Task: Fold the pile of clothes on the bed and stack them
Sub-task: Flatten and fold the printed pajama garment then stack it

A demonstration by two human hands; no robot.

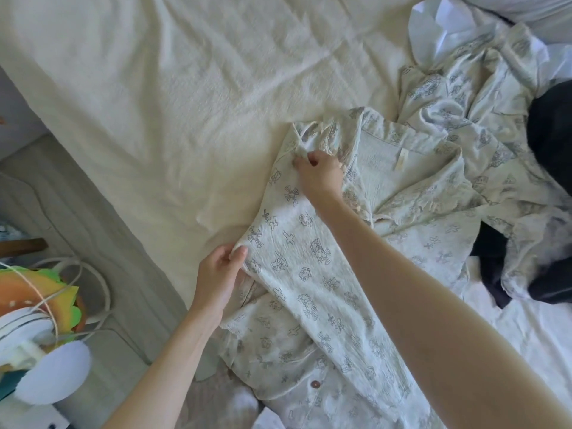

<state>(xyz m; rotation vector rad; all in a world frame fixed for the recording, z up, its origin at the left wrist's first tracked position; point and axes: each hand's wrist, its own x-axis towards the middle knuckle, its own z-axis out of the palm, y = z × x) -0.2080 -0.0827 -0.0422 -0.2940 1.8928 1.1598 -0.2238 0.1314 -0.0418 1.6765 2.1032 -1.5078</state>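
Note:
A pale printed pyjama shirt (303, 274) lies on the cream bed sheet (173, 97), reaching from the middle down to the bed's near edge. My left hand (218, 277) pinches the shirt's left edge between thumb and fingers. My right hand (318, 173) grips a bunched fold near the shirt's collar, further up. To the right lies a crumpled pile (483, 97) of matching printed fabric, with a dark garment (551, 144) partly under it.
The bed's grey padded side (102, 243) runs diagonally at the left. Beside it, at lower left, stands a colourful burger-shaped thing (37, 292) with white cables and a white lamp-like object (52, 373). A pillow corner (532, 7) shows at top right.

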